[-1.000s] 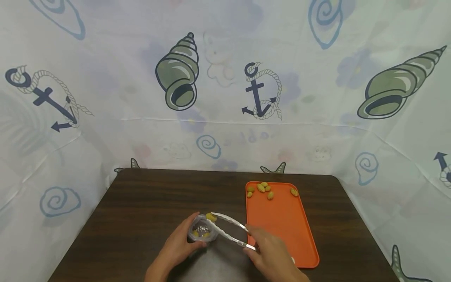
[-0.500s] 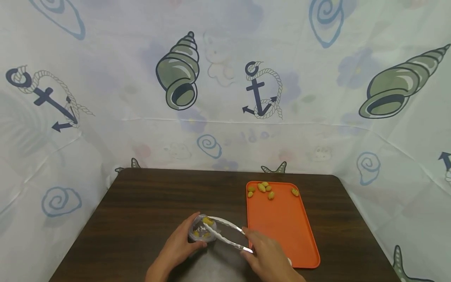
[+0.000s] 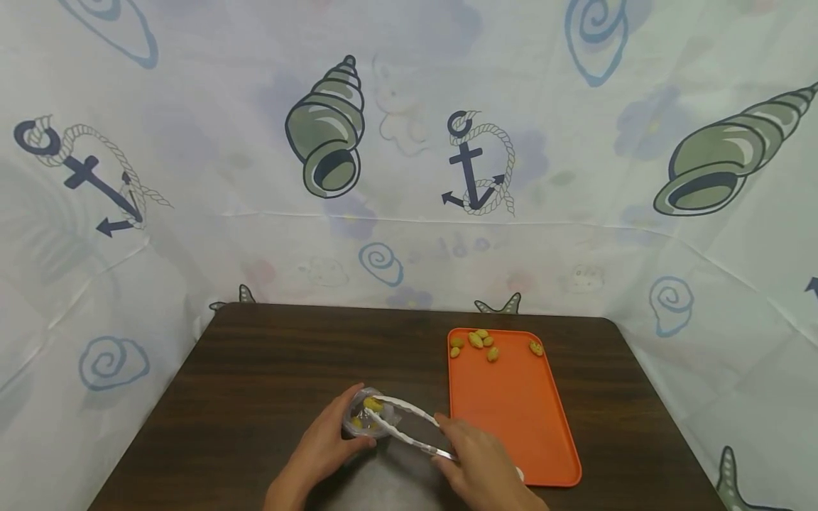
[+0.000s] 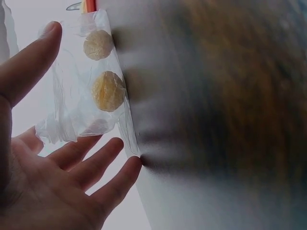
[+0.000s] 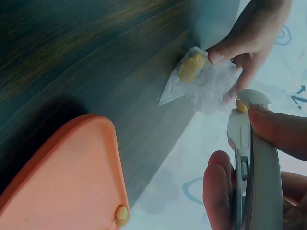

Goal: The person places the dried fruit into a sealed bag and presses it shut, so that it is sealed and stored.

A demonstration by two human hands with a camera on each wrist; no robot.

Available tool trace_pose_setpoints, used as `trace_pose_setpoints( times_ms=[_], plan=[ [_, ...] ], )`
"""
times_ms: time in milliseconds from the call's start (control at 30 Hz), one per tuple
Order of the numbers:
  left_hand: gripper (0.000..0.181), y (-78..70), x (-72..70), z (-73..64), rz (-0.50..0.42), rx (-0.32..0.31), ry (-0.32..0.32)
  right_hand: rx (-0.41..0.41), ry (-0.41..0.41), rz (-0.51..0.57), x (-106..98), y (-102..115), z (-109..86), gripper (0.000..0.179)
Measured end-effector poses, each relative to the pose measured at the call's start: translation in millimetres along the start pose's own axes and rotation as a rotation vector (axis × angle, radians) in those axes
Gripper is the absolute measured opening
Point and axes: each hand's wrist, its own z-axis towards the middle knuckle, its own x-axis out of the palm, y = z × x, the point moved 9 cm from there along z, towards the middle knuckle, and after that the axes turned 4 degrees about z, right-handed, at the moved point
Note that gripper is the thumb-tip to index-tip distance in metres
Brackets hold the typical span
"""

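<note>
My left hand [image 3: 326, 436] holds a clear plastic bag [image 4: 72, 91] upright on the table, thumb on one side and fingers on the other. Two yellowish, lumpy, nut-like pieces [image 4: 108, 91] lie low inside it in the left wrist view. My right hand [image 3: 482, 458] grips metal tongs with white tips [image 3: 409, 407]. Between those tips is another yellow piece [image 3: 373, 404], at the mouth of the bag. The right wrist view shows the tongs [image 5: 264, 177] between thumb and fingers, with that piece partly hidden by the tips.
An orange tray [image 3: 511, 404] lies to the right on the dark wooden table [image 3: 287, 355]. Several yellowish pieces [image 3: 476, 341] sit near its far left corner, and another piece [image 3: 535, 348] is at the far right. A patterned cloth [image 3: 409, 248] hangs behind.
My right hand has moved slightly left with the tongs, carrying the yellow piece from the bag's right rim to over its opening. The left hand and bag have stayed in place.
</note>
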Motion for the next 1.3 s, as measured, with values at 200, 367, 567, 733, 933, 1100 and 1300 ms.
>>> trace_pose_setpoints(
  times_ms=[200, 367, 567, 733, 933, 1100, 1300],
  plan=[
    [0.097, -1.4, 0.6, 1.2, 0.002, 0.005, 0.001, 0.033, 0.036, 0.007, 5, -4, 0.5, 0.055],
    [0.097, -1.0, 0.5, 0.5, -0.002, -0.005, 0.004, 0.034, 0.042, -0.008, 7, -4, 1.0, 0.054],
    [0.097, -0.5, 0.4, 1.0, 0.0, -0.002, 0.001, 0.011, -0.008, -0.019, 6, -4, 1.3, 0.06],
    [0.097, 0.3, 0.7, 1.1, 0.001, -0.01, 0.007, 0.005, -0.053, -0.019, 4, -7, -0.7, 0.063],
    [0.097, 2.2, 2.6, 0.7, -0.002, -0.03, 0.026, 0.03, -0.097, -0.014, -2, -14, -5.2, 0.063],
    [0.097, 3.7, 3.3, 1.5, -0.009, -0.035, 0.031, 0.046, -0.116, 0.036, -5, -19, -8.9, 0.059],
    [0.097, 1.4, 2.8, 0.9, -0.006, -0.022, 0.027, 0.102, -0.114, 0.051, -9, -29, -12.7, 0.059]
  ],
)
